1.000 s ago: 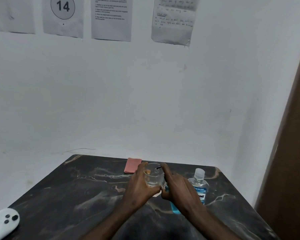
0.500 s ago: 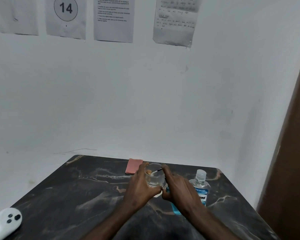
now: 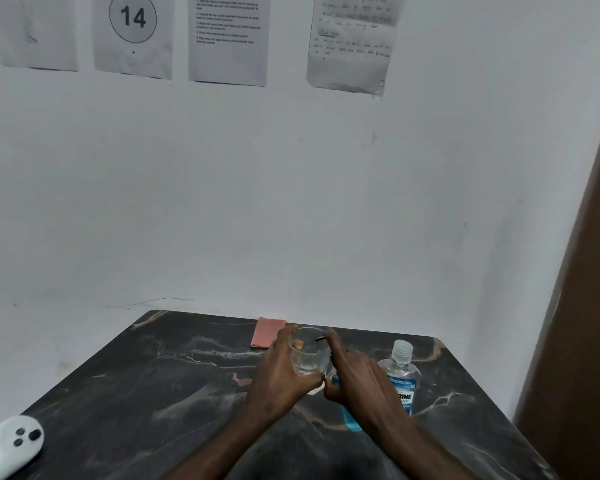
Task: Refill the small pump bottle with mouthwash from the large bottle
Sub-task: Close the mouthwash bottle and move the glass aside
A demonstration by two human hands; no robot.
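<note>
My left hand (image 3: 281, 372) is wrapped around a small clear round container (image 3: 309, 355) held just above the dark marble table (image 3: 153, 393). A thin black piece (image 3: 320, 338) sticks up at the container's rim. My right hand (image 3: 354, 375) presses against the container's right side, index finger raised to the rim. Its thumb and fingers close on a blue-filled bottle (image 3: 352, 422), which is mostly hidden under the hand and forearm. The large mouthwash bottle (image 3: 400, 375), with a clear cap and blue label, stands upright just right of my right hand.
A pink folded cloth (image 3: 267, 332) lies at the table's far edge by the wall. A white controller (image 3: 13, 445) rests at the near left corner. A brown door frame (image 3: 575, 306) rises on the right. Papers hang on the wall (image 3: 227, 36).
Both hands keep the same grip and place on the container. Only the view has shifted slightly.
</note>
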